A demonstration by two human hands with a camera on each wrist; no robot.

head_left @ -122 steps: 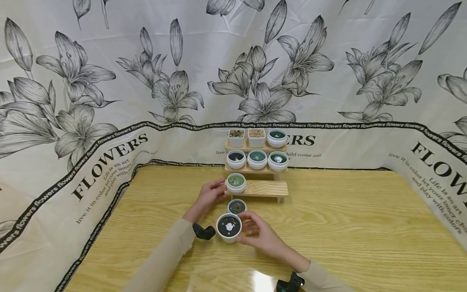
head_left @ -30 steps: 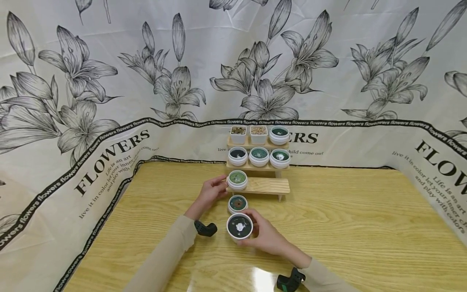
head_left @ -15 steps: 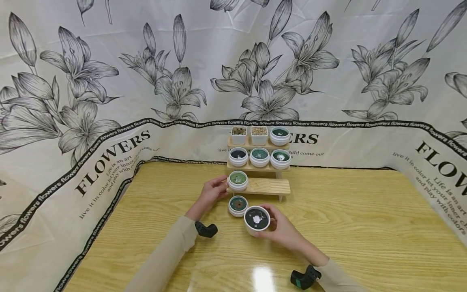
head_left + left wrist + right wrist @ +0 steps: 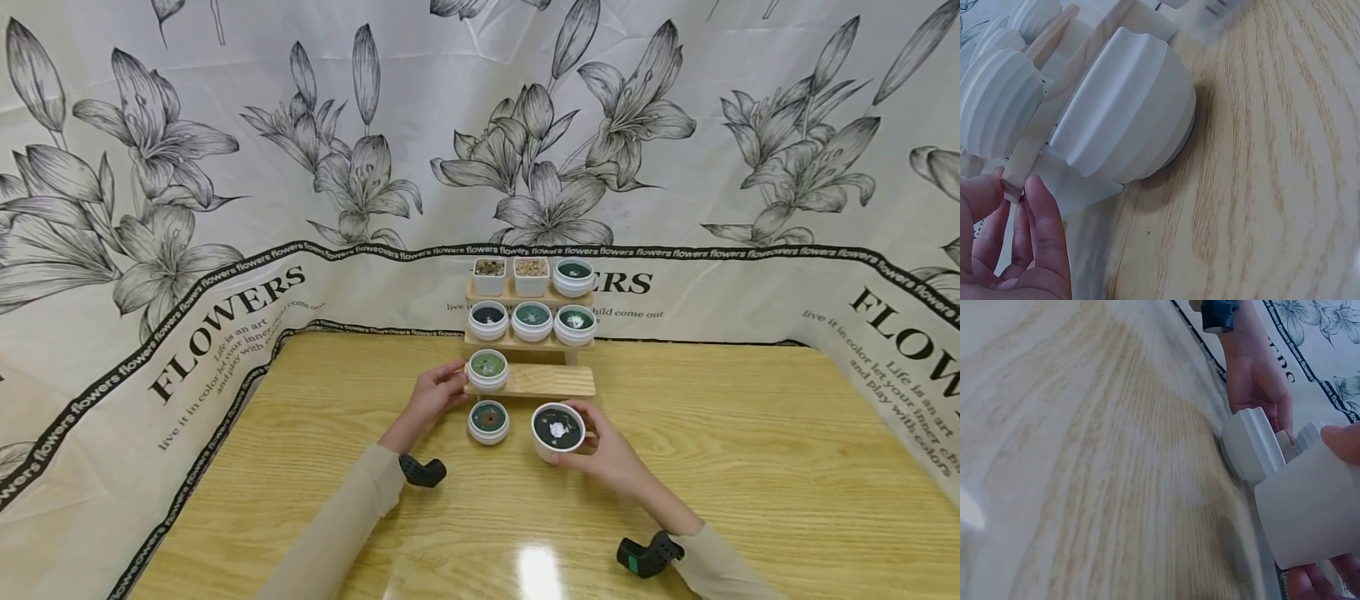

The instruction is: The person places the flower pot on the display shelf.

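My right hand (image 4: 609,454) grips a white pot (image 4: 557,432) with a dark fill and a white figure, thumb on the near side. In the right wrist view this smooth-sided pot (image 4: 1313,503) is tilted, apart from the tabletop, with a shadow below. My left hand (image 4: 433,402) is at the left end of the lowest wooden step (image 4: 551,381). The left wrist view shows its thumb and fingers pinching the board's end (image 4: 1021,164). A green-filled white pot (image 4: 488,369) sits on that step beside the hand. In front, a ribbed white pot (image 4: 488,422) stands on the table.
Behind, the middle step (image 4: 528,342) bears three round white pots. On the top step (image 4: 517,292) stand two square white pots (image 4: 531,277) of pebbles and a round one (image 4: 573,277). A flower-printed cloth (image 4: 360,292) hangs behind the wooden table (image 4: 720,467).
My right hand has carried the dark-filled pot rightward and slightly away from me, from in front of the ribbed pot to its right. My left hand has stayed at the step's end.
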